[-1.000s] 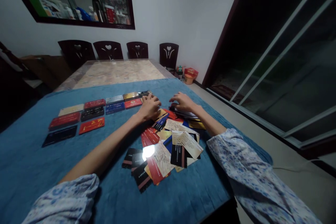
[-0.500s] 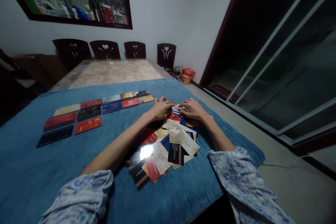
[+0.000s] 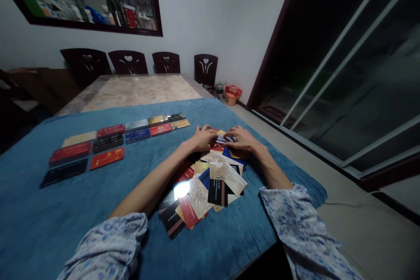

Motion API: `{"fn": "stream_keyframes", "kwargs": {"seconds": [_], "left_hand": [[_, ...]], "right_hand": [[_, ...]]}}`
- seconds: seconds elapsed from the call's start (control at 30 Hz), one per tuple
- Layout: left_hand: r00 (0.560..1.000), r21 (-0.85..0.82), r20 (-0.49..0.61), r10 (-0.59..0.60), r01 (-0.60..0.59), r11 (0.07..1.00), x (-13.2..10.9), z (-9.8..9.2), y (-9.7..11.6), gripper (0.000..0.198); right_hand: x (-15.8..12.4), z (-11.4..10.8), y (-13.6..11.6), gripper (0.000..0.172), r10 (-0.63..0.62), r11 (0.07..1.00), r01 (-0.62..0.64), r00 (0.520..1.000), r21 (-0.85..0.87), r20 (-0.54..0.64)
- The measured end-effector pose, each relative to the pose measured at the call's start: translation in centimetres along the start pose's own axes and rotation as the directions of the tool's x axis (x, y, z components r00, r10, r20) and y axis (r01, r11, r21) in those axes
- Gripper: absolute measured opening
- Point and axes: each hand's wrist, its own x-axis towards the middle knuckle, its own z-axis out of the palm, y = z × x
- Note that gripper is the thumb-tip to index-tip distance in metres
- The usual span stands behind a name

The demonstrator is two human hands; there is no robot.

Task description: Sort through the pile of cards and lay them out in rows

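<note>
A loose pile of plastic cards (image 3: 197,197) lies spread on the blue cloth, overlapping at many angles. My left hand (image 3: 203,139) reaches to the pile's far end, its fingers bent down onto a few pale cards (image 3: 222,138). From the other side my right hand (image 3: 243,139) curls its fingers against the same pale cards, so they sit between both hands. Fingertips are partly hidden. Closer in, a black card (image 3: 217,192) with a brown stripe and a cream printed card (image 3: 233,179) rest on top of the heap.
Neat rows of cards sit at the left, among them a red card (image 3: 107,158) and a dark card (image 3: 65,172). A blue cloth (image 3: 131,192) covers the near part of the table (image 3: 141,87). Chairs (image 3: 127,62) line its far side; a sliding door (image 3: 328,74) is at the right.
The camera view has shifted slightly. Both hands stay at the far end of the pile, with small finger movements on the pale cards. The rows look the same.
</note>
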Motion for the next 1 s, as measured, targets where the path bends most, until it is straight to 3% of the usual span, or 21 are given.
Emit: {"fn": "stream_keyframes", "kwargs": {"seconds": [0.27,0.53,0.77,1.0], "left_hand": [[0.999,0.018,-0.036,0.036,-0.036,0.999,-0.4,-0.3,-0.5,0.041],[0.995,0.058,-0.05,0.086,-0.083,0.995,-1.1,-1.2,-0.8,0.034],[0.994,0.022,-0.088,0.063,-0.061,0.998,-1.4,-2.3,-0.9,0.034],[0.985,-0.125,-0.175,0.005,-0.027,0.992,-0.9,-1.2,-1.5,0.043]], "right_hand": [[0.0,0.9,-0.3,0.031,-0.125,0.991,0.13,0.986,0.041,-0.107],[-0.2,0.3,-1.2,0.032,-0.215,0.965,0.234,0.965,0.121,-0.152],[-0.3,0.4,-1.0,0.037,-0.14,0.97,0.177,0.968,0.169,-0.21],[-0.2,0.9,-0.8,0.035,-0.049,0.985,0.092,0.961,0.147,-0.273]]}}
